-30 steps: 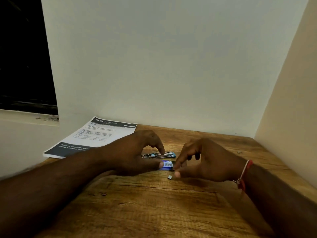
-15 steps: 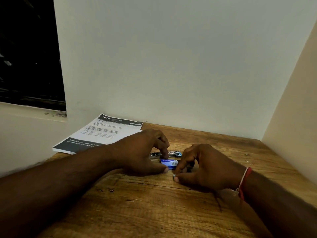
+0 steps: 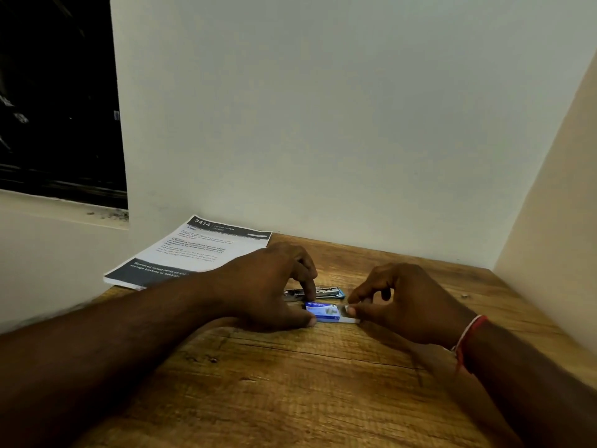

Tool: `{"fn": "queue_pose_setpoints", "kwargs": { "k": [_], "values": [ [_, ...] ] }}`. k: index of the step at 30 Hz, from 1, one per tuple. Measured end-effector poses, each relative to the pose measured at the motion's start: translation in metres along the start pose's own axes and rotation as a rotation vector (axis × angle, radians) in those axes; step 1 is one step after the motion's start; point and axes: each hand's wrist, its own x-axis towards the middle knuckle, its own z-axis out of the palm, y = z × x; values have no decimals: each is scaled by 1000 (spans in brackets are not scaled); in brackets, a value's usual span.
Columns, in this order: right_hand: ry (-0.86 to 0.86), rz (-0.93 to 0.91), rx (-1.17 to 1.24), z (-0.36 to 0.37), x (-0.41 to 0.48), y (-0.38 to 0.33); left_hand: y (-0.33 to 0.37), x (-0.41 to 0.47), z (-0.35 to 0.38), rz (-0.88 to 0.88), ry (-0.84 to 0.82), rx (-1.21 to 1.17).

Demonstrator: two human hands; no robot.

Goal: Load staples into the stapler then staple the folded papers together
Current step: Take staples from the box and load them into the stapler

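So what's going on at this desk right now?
A person is working a small blue staple box on the wooden desk. The left hand steadies it while the right hand pinches its right end, seemingly sliding the inner tray out. The stapler lies just behind, not yet loaded. The papers sit untouched at back left.

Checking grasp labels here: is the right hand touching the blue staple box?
Touching. The head view shows the right hand's thumb and fingertip pinching the right end of the staple box.
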Motion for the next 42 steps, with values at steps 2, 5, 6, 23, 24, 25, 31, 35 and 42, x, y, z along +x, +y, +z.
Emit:
{"fn": "queue_pose_setpoints", "kwargs": {
  "k": [2,5,6,23,24,25,31,35,42],
  "values": [
    [-7,12,10,1,0,0,-2,-1,0,18,23,12],
    [43,107,93,-3,2,3,-2,0,-2,22,47,24],
    [51,162,123,-5,3,4,-1,1,-3,14,40,29],
    [-136,512,574,-1,-2,-13,3,5,-1,-44,-75,-27],
    [-127,518,583,0,-2,-14,3,5,-1,-42,-72,-22],
    [-119,524,594,1,-2,-15,3,5,0,-39,-67,-17],
    [-105,538,607,5,1,-18,3,7,8,-33,-34,-56],
    [-74,516,593,10,1,-22,6,7,14,-20,-3,-68],
    [-61,494,617,16,3,-21,10,6,15,-11,12,-82]
  ]
}}
